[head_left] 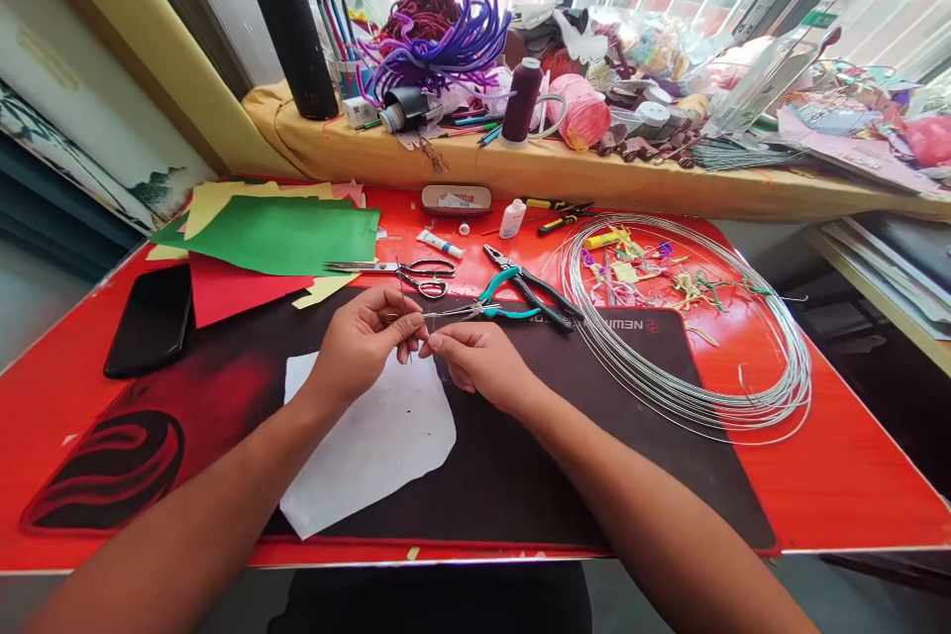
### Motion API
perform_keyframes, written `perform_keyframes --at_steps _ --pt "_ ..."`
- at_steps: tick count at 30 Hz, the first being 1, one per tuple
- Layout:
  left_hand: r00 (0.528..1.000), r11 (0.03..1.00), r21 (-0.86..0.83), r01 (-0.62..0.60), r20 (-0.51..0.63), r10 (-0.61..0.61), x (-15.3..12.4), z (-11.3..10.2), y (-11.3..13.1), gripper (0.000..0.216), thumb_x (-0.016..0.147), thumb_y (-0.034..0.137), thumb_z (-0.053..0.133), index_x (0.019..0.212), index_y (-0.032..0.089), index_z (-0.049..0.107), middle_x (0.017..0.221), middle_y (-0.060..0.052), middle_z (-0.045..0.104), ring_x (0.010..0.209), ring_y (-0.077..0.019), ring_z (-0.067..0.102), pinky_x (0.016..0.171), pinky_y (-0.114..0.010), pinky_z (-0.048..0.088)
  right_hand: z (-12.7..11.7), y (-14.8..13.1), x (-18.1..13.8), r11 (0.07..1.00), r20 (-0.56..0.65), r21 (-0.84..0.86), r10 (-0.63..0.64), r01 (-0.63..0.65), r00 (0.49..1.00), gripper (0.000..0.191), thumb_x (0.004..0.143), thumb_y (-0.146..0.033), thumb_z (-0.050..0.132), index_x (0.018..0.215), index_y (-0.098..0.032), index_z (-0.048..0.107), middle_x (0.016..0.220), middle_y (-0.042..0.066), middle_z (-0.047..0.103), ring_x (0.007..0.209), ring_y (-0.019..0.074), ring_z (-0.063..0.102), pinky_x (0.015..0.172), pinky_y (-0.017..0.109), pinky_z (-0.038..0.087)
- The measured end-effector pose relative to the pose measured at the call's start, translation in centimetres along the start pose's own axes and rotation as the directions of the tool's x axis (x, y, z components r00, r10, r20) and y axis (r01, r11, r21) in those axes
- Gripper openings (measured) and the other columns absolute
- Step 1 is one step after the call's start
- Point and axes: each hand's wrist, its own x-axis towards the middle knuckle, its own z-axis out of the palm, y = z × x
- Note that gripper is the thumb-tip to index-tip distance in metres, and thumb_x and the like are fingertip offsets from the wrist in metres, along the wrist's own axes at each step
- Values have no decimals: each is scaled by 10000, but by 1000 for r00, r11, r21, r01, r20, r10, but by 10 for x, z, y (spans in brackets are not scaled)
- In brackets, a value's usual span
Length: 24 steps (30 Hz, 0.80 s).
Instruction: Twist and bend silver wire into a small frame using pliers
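My left hand (pixel 366 337) and my right hand (pixel 475 360) meet over the black desk mat (pixel 565 446), fingers pinched together. Between the fingertips runs a short thin piece of wire (pixel 408 335), held upright, hard to make out. A white sheet of paper (pixel 371 446) lies on the mat right under the hands. Just beyond the fingers lie teal-handled pliers (pixel 505 302) and black-handled scissors (pixel 416 269).
A big coil of silver wire (pixel 743 406) lies at right on the red table (pixel 854 485). Green, red and yellow paper sheets (pixel 282 236) and a black phone (pixel 151 320) are at left. A windowsill shelf (pixel 520 163) behind holds yarn, thread spools and a black bottle.
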Motion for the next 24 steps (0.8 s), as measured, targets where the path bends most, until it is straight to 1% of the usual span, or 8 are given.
perform_keyframes --at_steps 3,6,8,13,18,21,23,24 --pt "998 975 217 -42 -31 50 -4 0 -2 144 844 288 747 857 194 638 649 4 684 519 -137 599 478 -249 477 5 -2 -4 955 -87 -287 -100 71 991 325 929 -455 636 852 -161 753 492 -72 435 463 94 378 504 245 296" --pt "994 886 453 -97 -7 113 -9 0 -4 79 885 278 681 867 207 651 706 7 698 562 -139 610 543 -263 481 8 -10 -7 799 -112 -591 -217 111 970 252 955 -284 596 821 -161 770 625 -20 602 599 114 494 593 250 327" --pt "986 812 563 -156 45 159 -11 -1 -5 62 908 258 640 864 215 649 745 6 712 627 -150 641 607 -271 484 11 -16 -10 690 -93 -717 -232 97 968 238 956 -217 579 828 -158 771 693 -2 671 651 125 535 615 254 323" --pt "975 729 647 -222 143 171 -11 -4 -4 94 932 249 579 864 223 639 756 11 716 658 -156 636 635 -272 455 13 -37 -17 324 -1 -944 -202 66 979 269 984 -238 572 798 -153 748 741 50 724 642 143 538 591 293 240" --pt "973 732 648 -210 215 89 -11 -4 -1 95 911 226 569 847 226 640 694 27 676 609 -145 593 602 -260 432 7 -57 -20 -20 95 -995 -109 93 989 313 1021 -305 530 863 -160 758 771 92 741 630 175 552 584 331 188" --pt "969 794 587 -159 247 12 -12 -3 1 76 894 226 589 840 223 643 681 27 666 583 -136 581 573 -251 442 3 -68 -17 -83 139 -988 -92 132 986 300 1010 -271 529 860 -153 760 773 103 748 631 183 564 581 339 194" --pt "966 872 485 -72 252 -60 -12 -3 2 52 881 245 622 839 217 633 693 19 683 563 -132 581 544 -247 459 -1 -73 -13 -14 159 -987 -98 158 982 269 992 -239 552 859 -152 768 783 95 751 645 176 571 588 328 230" --pt "962 909 416 -22 255 -94 -11 -2 3 64 873 257 643 832 213 623 696 12 691 554 -131 583 528 -245 466 -5 -75 -12 70 167 -982 -105 175 980 247 983 -225 567 867 -154 773 796 85 753 661 168 577 597 317 259"
